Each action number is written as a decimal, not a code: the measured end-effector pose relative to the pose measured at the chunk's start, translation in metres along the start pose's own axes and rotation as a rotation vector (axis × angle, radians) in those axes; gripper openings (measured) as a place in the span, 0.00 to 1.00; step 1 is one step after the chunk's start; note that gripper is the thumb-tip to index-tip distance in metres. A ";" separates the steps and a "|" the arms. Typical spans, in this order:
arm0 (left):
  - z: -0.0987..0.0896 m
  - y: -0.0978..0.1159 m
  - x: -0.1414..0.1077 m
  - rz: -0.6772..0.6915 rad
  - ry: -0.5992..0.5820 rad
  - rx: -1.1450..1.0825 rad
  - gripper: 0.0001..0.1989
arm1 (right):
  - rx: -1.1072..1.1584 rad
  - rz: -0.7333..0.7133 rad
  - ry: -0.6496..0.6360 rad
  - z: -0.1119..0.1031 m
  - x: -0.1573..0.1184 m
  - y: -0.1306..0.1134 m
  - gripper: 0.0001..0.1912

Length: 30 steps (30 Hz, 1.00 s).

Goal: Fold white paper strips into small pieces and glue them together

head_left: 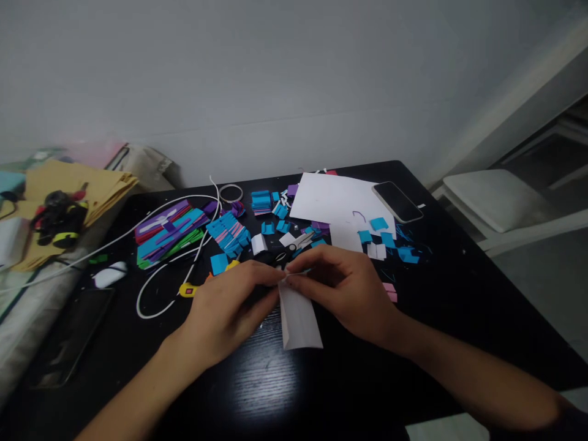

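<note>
A folded strip of white paper [301,315] hangs toward me above the black table, its far end pinched between both hands. My left hand [229,306] closes thumb and forefinger on the left corner of that end. My right hand [344,288] grips the right corner, its fingertips almost touching the left ones. Just beyond the fingers lie scissors [298,243], partly hidden by the hands. Left of them is a yellow cutter [187,290], partly covered by my left hand. Small blue paper pieces [379,223] are scattered around.
Stacked coloured paper strips [169,229] lie at the left, beside a looping white cable [151,315]. A large white sheet [335,199] bears a phone [397,201] at its right edge. Another dark phone [76,337] and a white earphone case [110,274] are at the table's left side.
</note>
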State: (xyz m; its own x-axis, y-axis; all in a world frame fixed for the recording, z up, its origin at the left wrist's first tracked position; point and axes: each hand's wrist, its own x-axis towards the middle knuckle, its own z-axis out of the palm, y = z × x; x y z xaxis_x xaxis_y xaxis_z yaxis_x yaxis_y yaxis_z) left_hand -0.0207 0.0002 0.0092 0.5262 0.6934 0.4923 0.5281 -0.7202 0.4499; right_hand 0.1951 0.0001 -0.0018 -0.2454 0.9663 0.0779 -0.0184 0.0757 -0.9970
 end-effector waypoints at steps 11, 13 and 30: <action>0.002 -0.001 -0.002 0.060 -0.077 -0.072 0.11 | -0.287 -0.138 -0.147 -0.007 0.002 -0.013 0.04; 0.002 -0.001 -0.002 0.067 -0.097 -0.074 0.11 | -0.332 -0.169 -0.152 -0.009 0.001 -0.015 0.07; -0.003 -0.002 0.001 0.000 -0.106 -0.155 0.10 | -0.329 -0.149 -0.167 -0.011 0.003 -0.012 0.06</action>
State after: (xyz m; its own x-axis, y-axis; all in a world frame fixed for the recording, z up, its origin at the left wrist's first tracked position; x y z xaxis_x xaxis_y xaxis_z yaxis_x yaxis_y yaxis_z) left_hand -0.0237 0.0023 0.0108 0.5975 0.6863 0.4147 0.4236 -0.7093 0.5634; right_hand 0.2050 0.0047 0.0100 -0.4183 0.8875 0.1933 0.2392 0.3129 -0.9192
